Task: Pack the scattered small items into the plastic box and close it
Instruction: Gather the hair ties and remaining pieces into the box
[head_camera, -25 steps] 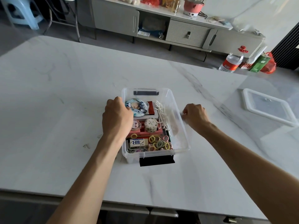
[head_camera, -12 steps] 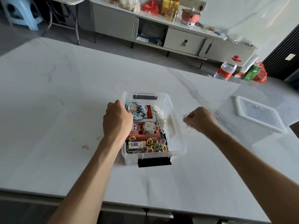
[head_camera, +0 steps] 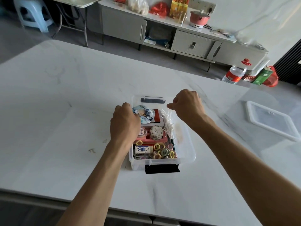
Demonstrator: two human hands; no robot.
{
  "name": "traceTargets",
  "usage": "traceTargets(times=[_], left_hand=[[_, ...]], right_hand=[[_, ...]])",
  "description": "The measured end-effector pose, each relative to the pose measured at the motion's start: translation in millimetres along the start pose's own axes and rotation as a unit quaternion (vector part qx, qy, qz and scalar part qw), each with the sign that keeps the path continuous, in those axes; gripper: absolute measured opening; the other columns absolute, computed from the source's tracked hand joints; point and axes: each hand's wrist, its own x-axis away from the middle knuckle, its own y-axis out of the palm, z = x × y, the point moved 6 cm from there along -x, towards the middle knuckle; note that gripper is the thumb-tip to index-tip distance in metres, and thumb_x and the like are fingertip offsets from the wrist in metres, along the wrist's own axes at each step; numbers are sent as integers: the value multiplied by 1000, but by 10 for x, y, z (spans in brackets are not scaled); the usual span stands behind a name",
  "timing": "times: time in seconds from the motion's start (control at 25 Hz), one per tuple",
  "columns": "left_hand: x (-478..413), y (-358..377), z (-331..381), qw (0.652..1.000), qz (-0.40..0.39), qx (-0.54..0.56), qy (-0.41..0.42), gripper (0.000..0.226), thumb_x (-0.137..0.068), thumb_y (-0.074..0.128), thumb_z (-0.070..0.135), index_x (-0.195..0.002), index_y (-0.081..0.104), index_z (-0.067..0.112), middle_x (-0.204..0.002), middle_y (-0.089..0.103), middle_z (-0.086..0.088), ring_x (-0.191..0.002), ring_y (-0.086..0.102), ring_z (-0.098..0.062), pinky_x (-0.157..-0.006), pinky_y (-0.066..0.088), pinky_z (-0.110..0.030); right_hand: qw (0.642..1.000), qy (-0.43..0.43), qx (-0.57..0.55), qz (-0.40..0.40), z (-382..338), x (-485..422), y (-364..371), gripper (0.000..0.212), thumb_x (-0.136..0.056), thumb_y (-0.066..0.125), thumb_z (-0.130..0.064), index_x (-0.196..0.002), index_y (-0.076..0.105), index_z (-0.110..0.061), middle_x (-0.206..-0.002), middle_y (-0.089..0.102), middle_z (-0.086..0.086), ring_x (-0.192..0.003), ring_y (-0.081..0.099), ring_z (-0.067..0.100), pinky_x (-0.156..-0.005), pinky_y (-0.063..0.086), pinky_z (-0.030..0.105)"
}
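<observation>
plastic box (head_camera: pixel 187 150): lidless, mid-tabletop toward near edge | left hand (head_camera: pixel 124 123): fingers curled over box's left wall, gripping it | right hand (head_camera: pixel 187 106): above box's far-right corner, fingers curled, thumb to forefinger; contents cannot tell | lid (head_camera: pixel 273 121): flat near right edge

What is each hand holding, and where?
Left hand grips the plastic box by its left rim. Right hand curled above it; hold cannot be told.

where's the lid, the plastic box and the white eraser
lid (head_camera: pixel 268 122): head view, on its clear centre panel.
plastic box (head_camera: pixel 185 144): head view, on its bare right side.
white eraser (head_camera: pixel 144 150): head view, on its printed top face.
</observation>
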Motion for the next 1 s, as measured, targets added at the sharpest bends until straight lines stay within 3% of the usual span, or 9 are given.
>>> traceTargets(times=[0.08, 0.16, 0.24, 0.36, 0.48, 0.6, 0.76, 0.88, 1.0], left_hand=[[-3, -1, -4, 1000, -3, -1, -3, 34, -96, 48, 11, -128, 52, 3, -122, 59, -17, -106, 59, -31, -90, 51, -45], [1, -7, -2, 1000, -3, -6, -3, 33, -95, 49, 11, -127, 52, 3, -121, 59, -16, -106, 58, -31, -89, 50, -42], [7, -7, 1, 1000, -2, -16, -3, 28, -94, 49, 11, -121, 54, 4, -116, 60, -16, -102, 57, -32, -85, 47, -39], [13, -1, 24, 999, -2, -33, -8, 26, -93, 48, 12, -117, 53, 3, -114, 59, -17, -102, 56, -34, -80, 41, -37], [2, 4, 36, 999, -3, -40, -11, 22, -92, 49, 14, -110, 53, 3, -110, 58, -18, -96, 53, -33, -74, 35, -34], [-14, 21, 34, 999, -3, -40, -9, 20, -92, 49, 16, -107, 53, 4, -108, 58, -17, -87, 47, -29, -74, 35, -34], [-29, 20, 19, 999, -1, -33, -3, 28, -94, 50, 16, -120, 54, 5, -116, 59, -17, -103, 55, -33, -83, 42, -37], [-26, 19, 14, 1000, 2, -28, -1, 32, -94, 51, 15, -124, 53, 4, -120, 59, -17, -109, 55, -33, -86, 43, -37], [-15, 35, 17, 1000, 0, -21, 1, 32, -93, 52, 15, -124, 53, 4, -118, 60, -17, -107, 56, -33, -88, 44, -38]], right_hand=[[998, 18, -45, 34, 224, -80, -123, 12, -78, 69, -15, -71, 72, -7, -67, 69, 11, -61, 63, 23, -60, 54, 35], [996, 58, -41, 51, 606, -149, -195, 11, -77, 64, -14, -76, 74, -9, -73, 71, 12, -76, 66, 28, -66, 50, 29], [992, 124, -12, 11, 1082, -141, -117, 21, -78, 70, -19, -67, 66, -2, -69, 63, 16, -81, 61, 35, -64, 43, 31], [971, 234, -48, -30, 1641, 56, 167, 41, -78, 75, -32, -57, 51, -6, -64, 50, 13, -74, 51, 30, -57, 33, 33], [974, 226, -30, 7, 1720, 82, 331, 22, -74, 73, -22, -67, 69, -1, -75, 66, 20, -76, 59, 35, -56, 42, 34], [978, 206, 31, -8, 1647, 30, 381, 15, -79, 69, -16, -73, 71, -2, -77, 67, 22, -72, 62, 38, -54, 46, 34], [975, 180, 104, -83, 1617, 80, 451, 16, -86, 66, -22, -93, 72, -8, -94, 68, 16, -88, 62, 36, -68, 51, 34], [981, 178, -16, -77, 1505, 165, 356, 21, -86, 65, -19, -85, 70, 2, -73, 62, 9, -69, 55, 25, -57, 44, 28], [971, 132, -189, 57, 1128, 238, -28, 7, -83, 68, -23, -80, 69, -17, -62, 63, -7, -59, 56, 16, -48, 39, 22]])
